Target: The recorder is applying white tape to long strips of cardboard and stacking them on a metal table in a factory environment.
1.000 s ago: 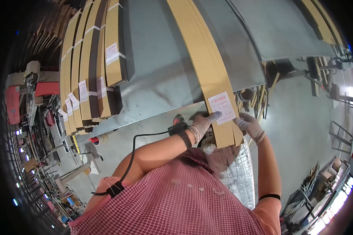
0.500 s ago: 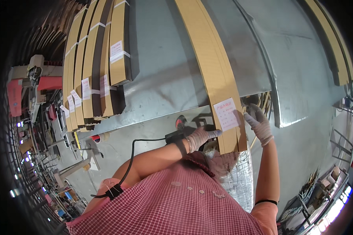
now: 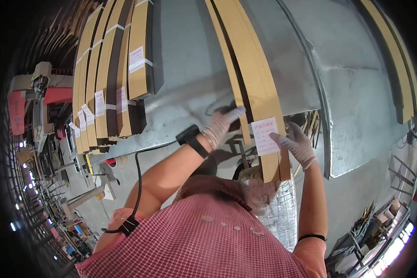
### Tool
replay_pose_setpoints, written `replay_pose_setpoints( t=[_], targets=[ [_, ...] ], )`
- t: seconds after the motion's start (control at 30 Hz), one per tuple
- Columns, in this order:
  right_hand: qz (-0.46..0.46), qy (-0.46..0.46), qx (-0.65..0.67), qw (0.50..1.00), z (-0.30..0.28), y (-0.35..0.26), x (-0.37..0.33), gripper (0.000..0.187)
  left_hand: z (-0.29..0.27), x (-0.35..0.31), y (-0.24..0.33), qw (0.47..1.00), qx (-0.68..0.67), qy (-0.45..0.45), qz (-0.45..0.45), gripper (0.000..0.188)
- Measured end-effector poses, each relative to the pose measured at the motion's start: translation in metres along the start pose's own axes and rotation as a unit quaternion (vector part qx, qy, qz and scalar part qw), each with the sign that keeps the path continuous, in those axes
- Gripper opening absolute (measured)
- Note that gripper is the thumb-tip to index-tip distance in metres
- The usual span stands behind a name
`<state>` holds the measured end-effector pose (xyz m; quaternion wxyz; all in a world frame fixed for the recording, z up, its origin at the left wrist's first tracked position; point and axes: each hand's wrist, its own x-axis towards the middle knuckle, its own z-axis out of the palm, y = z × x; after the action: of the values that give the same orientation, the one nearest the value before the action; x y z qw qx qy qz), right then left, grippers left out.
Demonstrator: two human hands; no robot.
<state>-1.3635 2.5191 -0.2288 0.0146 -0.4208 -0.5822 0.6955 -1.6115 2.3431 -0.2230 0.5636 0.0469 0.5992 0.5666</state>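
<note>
A long, narrow cardboard carton [image 3: 259, 83] lies lengthwise on the grey metal tabletop, its near end jutting past the edge toward me. A white label [image 3: 266, 135] with reddish print sits near that end. Along the carton's left side a thin cardboard strip [image 3: 231, 69] stands apart, with a dark gap between. My left hand [image 3: 219, 127], in a pale glove, is closed at the strip, thumb against it; the other fingers are partly hidden. Gloved too, my right hand [image 3: 300, 146] grips the carton's right edge, its thumb over the label's edge.
Several strapped, labelled cardboard cartons [image 3: 139, 83] lie side by side at the left of the table. More long cartons [image 3: 396, 69] are at the far right. A silvery wrapped bundle [image 3: 282, 213] stands below the carton's near end. Red-and-grey machinery [image 3: 41, 97] stands left.
My left hand has moved up and away along the carton's left side. The thin strip has come apart from the carton, opening a dark gap. My right hand stays at the right edge.
</note>
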Motion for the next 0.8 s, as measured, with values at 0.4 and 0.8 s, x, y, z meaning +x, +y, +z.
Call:
replay_pose_setpoints(
  t=[0.4, 0.8],
  targets=[
    [0.006, -0.017, -0.134, 0.991, -0.01, 0.0, 0.009, 0.092, -0.047, 0.025, 0.021, 0.957, 0.255, 0.137, 0.026, 0.05],
    [-0.047, -0.167, 0.042, 0.984, -0.009, -0.092, -0.075, 0.104, 0.088, -0.065, 0.011, 0.905, 0.387, -0.115, 0.136, 0.042]
  ],
)
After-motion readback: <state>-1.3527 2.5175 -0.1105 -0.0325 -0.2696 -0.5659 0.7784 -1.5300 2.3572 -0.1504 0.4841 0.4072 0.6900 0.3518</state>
